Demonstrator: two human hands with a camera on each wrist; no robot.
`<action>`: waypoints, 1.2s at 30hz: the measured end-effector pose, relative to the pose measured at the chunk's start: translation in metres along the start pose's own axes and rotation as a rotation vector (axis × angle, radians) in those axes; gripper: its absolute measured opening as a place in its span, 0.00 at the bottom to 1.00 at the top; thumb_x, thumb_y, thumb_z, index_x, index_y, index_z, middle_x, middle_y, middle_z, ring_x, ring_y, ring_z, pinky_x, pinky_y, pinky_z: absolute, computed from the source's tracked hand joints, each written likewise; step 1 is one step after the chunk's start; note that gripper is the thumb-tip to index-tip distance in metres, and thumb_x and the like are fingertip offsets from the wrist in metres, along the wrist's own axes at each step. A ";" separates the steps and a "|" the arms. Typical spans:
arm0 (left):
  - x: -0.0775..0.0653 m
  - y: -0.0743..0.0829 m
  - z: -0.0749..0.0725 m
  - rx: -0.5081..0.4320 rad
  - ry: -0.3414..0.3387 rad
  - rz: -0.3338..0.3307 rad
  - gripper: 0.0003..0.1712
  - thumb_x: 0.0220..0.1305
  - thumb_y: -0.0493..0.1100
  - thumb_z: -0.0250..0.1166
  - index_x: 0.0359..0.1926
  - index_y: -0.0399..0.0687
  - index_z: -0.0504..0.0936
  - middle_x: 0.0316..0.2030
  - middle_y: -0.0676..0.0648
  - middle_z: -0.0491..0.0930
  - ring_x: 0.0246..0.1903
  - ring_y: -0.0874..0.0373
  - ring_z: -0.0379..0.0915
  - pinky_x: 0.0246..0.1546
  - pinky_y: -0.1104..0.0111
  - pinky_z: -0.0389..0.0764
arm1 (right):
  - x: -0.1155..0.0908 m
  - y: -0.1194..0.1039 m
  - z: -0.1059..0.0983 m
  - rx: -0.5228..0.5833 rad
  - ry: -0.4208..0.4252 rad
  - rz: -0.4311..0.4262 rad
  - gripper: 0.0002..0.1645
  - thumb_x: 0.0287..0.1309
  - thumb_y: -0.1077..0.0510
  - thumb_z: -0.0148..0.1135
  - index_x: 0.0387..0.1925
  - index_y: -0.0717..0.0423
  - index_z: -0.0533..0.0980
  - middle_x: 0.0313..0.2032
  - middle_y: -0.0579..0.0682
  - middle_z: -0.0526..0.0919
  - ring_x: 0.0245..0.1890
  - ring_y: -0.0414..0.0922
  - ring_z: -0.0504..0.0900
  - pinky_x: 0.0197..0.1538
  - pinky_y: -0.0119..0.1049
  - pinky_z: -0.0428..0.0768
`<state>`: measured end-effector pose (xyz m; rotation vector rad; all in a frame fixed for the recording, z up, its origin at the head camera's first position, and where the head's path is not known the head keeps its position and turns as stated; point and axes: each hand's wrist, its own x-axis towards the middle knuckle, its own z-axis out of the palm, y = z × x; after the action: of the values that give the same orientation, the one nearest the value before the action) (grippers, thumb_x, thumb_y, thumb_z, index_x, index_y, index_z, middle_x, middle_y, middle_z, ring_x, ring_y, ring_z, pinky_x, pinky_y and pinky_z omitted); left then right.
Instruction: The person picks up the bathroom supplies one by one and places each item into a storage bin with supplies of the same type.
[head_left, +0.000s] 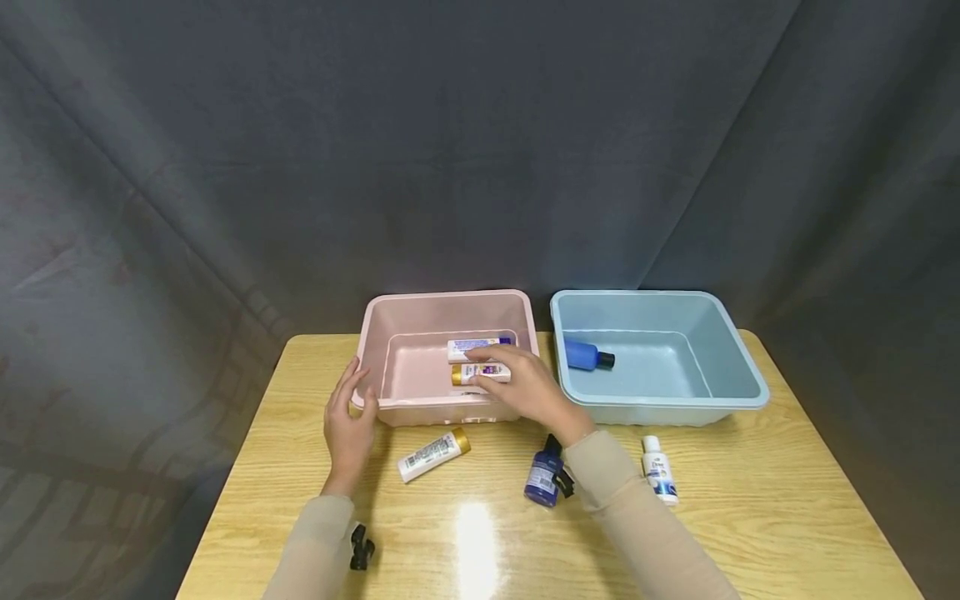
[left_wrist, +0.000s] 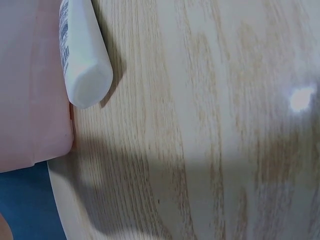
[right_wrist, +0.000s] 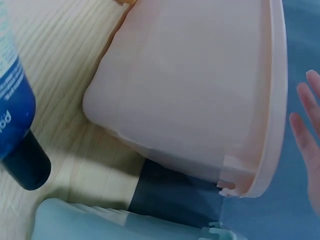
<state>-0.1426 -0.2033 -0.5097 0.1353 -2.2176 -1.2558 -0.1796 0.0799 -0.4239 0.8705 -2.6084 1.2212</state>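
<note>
My right hand (head_left: 521,385) reaches over the front rim of the pink bin (head_left: 450,410). Its fingers and thumb lie apart on either side of a white bottle with a gold cap (head_left: 486,372), which overlaps them in the head view. In the right wrist view the fingers (right_wrist: 305,132) look spread and fairly straight. Behind that bottle a white tube with a purple cap (head_left: 468,349) lies in the bin. The left hand (head_left: 350,429) is at the bin's left front corner, fingers extended along the rim. Another white gold-capped bottle (head_left: 433,455) lies on the table before the bin.
To the right stands a light blue bin (head_left: 660,412) holding a blue bottle with a black cap (head_left: 583,355). A dark blue bottle (head_left: 543,477) lies near my right wrist. Farther right is a white Dove bottle (head_left: 659,472). Both bins stand at the wooden table's (head_left: 405,542) back edge.
</note>
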 end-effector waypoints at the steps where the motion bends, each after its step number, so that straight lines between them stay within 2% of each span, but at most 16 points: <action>1: 0.000 0.000 0.000 -0.001 0.001 0.005 0.19 0.64 0.32 0.61 0.56 0.45 0.81 0.67 0.53 0.71 0.67 0.49 0.65 0.68 0.50 0.62 | -0.001 -0.001 0.000 -0.005 -0.004 -0.013 0.23 0.57 0.55 0.72 0.55 0.47 0.81 0.53 0.44 0.84 0.56 0.45 0.80 0.61 0.43 0.77; 7: 0.000 -0.001 0.000 -0.011 -0.005 0.020 0.20 0.65 0.32 0.61 0.57 0.45 0.81 0.67 0.53 0.71 0.68 0.50 0.64 0.69 0.52 0.63 | -0.006 -0.008 0.002 -0.011 -0.010 -0.066 0.22 0.57 0.54 0.72 0.55 0.46 0.82 0.53 0.43 0.84 0.56 0.45 0.80 0.60 0.43 0.78; 14: 0.001 0.000 -0.001 -0.010 -0.007 0.026 0.20 0.65 0.32 0.60 0.57 0.45 0.81 0.67 0.53 0.71 0.68 0.49 0.64 0.68 0.51 0.63 | -0.012 -0.012 0.011 -0.015 0.031 -0.248 0.21 0.55 0.57 0.73 0.52 0.50 0.82 0.52 0.47 0.84 0.55 0.45 0.81 0.60 0.38 0.77; 19: 0.001 -0.001 -0.001 0.000 -0.007 0.026 0.19 0.65 0.32 0.60 0.57 0.45 0.81 0.67 0.53 0.70 0.67 0.49 0.64 0.68 0.51 0.63 | -0.020 -0.019 0.018 0.001 0.057 -0.329 0.20 0.54 0.60 0.73 0.50 0.53 0.82 0.49 0.47 0.85 0.52 0.44 0.82 0.59 0.34 0.77; 28: -0.001 -0.001 -0.002 -0.016 -0.020 0.019 0.19 0.66 0.31 0.59 0.57 0.44 0.81 0.68 0.51 0.70 0.68 0.47 0.63 0.69 0.51 0.62 | -0.035 -0.029 0.033 0.036 0.109 -0.378 0.16 0.54 0.60 0.73 0.46 0.55 0.83 0.46 0.47 0.86 0.52 0.45 0.82 0.61 0.36 0.77; 36: 0.000 -0.002 -0.002 -0.018 -0.026 0.021 0.18 0.68 0.32 0.58 0.57 0.44 0.80 0.68 0.52 0.69 0.68 0.49 0.63 0.70 0.53 0.61 | -0.042 -0.030 0.046 0.142 0.140 -0.416 0.18 0.50 0.65 0.74 0.45 0.59 0.83 0.45 0.48 0.87 0.48 0.43 0.84 0.56 0.30 0.79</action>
<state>-0.1417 -0.2061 -0.5102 0.0890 -2.2236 -1.2719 -0.1234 0.0494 -0.4497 1.2269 -2.1088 1.2983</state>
